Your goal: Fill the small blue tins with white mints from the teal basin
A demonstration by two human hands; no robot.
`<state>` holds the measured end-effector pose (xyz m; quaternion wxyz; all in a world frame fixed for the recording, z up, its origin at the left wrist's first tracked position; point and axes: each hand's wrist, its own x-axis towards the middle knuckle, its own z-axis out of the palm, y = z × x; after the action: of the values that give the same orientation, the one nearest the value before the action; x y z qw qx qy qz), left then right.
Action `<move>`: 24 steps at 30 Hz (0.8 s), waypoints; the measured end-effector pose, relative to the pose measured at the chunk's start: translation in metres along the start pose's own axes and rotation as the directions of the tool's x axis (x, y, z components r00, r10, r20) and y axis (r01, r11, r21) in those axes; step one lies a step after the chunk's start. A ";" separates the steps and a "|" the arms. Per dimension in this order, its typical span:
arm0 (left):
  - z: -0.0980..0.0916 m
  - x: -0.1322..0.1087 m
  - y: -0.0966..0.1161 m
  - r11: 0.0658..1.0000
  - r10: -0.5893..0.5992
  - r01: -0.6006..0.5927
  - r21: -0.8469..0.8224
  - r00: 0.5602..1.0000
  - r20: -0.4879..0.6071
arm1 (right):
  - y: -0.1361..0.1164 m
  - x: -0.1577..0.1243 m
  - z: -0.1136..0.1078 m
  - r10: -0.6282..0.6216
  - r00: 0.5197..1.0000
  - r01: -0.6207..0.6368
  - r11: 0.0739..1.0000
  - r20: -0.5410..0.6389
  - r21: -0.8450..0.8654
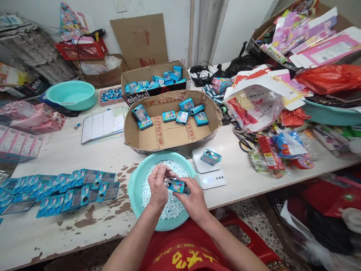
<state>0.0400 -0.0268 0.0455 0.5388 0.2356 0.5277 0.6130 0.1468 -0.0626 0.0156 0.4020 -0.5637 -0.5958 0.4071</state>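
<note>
Above a turquoise basin (131, 188) of small pale candies (172, 209), my right hand (192, 195) grips a small blue tin box (177, 186) by its right end. My left hand (158, 184) is closed around several candies at the box's left end, its fingers curled and the thumb on top. Right of the basin, another blue tin (211, 157) rests on a white scale (199, 164) with a lit display. Behind the basin stands an open cardboard box (172, 134) with several blue tins inside.
Rows of blue tins (72, 198) stand on the left of the table. A second carton (155, 70) of tins is behind. Label sheets (103, 126) lie left of the cartons; scissors (244, 141), bags and packaging crowd the right.
</note>
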 end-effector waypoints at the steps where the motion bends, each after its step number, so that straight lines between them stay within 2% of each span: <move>1: 0.001 -0.001 0.002 1.000 0.004 -0.004 -0.001 1.000 0.014 | 0.000 -0.001 0.000 0.006 1.000 -0.006 1.000 0.006 0.013; 4: 0.000 0.000 0.007 0.997 0.072 -0.072 -0.017 0.997 0.002 | 0.000 -0.005 -0.001 0.050 0.999 -0.051 0.996 0.018 0.074; 7: -0.014 0.012 0.003 0.987 0.161 -0.161 0.002 0.983 -0.087 | 0.001 -0.010 -0.008 0.071 0.997 -0.072 0.986 0.011 0.149; 9: -0.031 0.023 -0.011 0.977 0.189 -0.173 0.125 0.973 -0.132 | 0.004 -0.012 -0.014 0.069 0.998 -0.070 0.983 0.008 0.171; 10: -0.041 0.028 -0.022 0.954 0.200 -0.167 0.250 0.973 -0.115 | 0.005 -0.012 -0.017 0.072 0.997 -0.071 0.983 0.000 0.168; 11: -0.050 0.031 -0.036 0.905 0.201 -0.158 0.394 0.977 -0.070 | 0.007 -0.012 -0.020 0.077 0.997 -0.075 0.985 -0.006 0.158; 13: -0.064 0.027 -0.065 0.747 0.150 -0.182 0.639 0.983 0.105 | 0.010 -0.011 -0.024 0.079 0.997 -0.076 0.988 -0.014 0.137; 14: -0.069 0.021 -0.080 0.675 0.110 -0.226 0.702 0.972 0.207 | 0.011 -0.010 -0.026 0.072 0.997 -0.069 0.989 -0.018 0.132; 15: -0.073 0.013 -0.093 0.597 0.071 -0.300 0.744 0.943 0.324 | 0.011 -0.010 -0.028 0.061 0.998 -0.058 0.990 -0.023 0.131; 16: -0.076 0.004 -0.103 0.516 0.036 -0.388 0.764 0.900 0.434 | 0.011 -0.010 -0.029 0.052 0.998 -0.047 0.990 -0.029 0.134; 18: -0.080 -0.012 -0.116 0.312 -0.044 -0.580 0.753 0.783 0.621 | 0.011 -0.011 -0.029 0.041 0.998 -0.034 0.988 -0.041 0.148; 20: -0.085 -0.020 -0.118 0.141 -0.124 -0.705 0.695 0.684 0.719 | 0.012 -0.011 -0.027 0.043 0.998 -0.034 0.985 -0.049 0.167; 21: -0.088 -0.019 -0.117 0.103 -0.150 -0.733 0.672 0.656 0.739 | 0.014 -0.010 -0.025 0.046 0.998 -0.037 0.984 -0.051 0.172; 22: -0.091 -0.016 -0.116 0.102 -0.164 -0.740 0.665 0.647 0.745 | 0.016 -0.009 -0.023 0.051 0.997 -0.042 0.985 -0.050 0.169; 23: -0.093 -0.011 -0.114 0.151 -0.155 -0.709 0.689 0.671 0.725 | 0.019 -0.008 -0.021 0.056 0.997 -0.048 0.986 -0.045 0.160; 24: -0.095 -0.005 -0.112 0.235 -0.129 -0.640 0.732 0.725 0.676 | 0.022 -0.007 -0.019 0.061 0.997 -0.055 0.987 -0.036 0.148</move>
<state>0.0065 -0.0837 -0.0858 0.3079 0.7810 0.5236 0.1456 0.1721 -0.0679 0.0014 0.4426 -0.5577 -0.5392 0.4497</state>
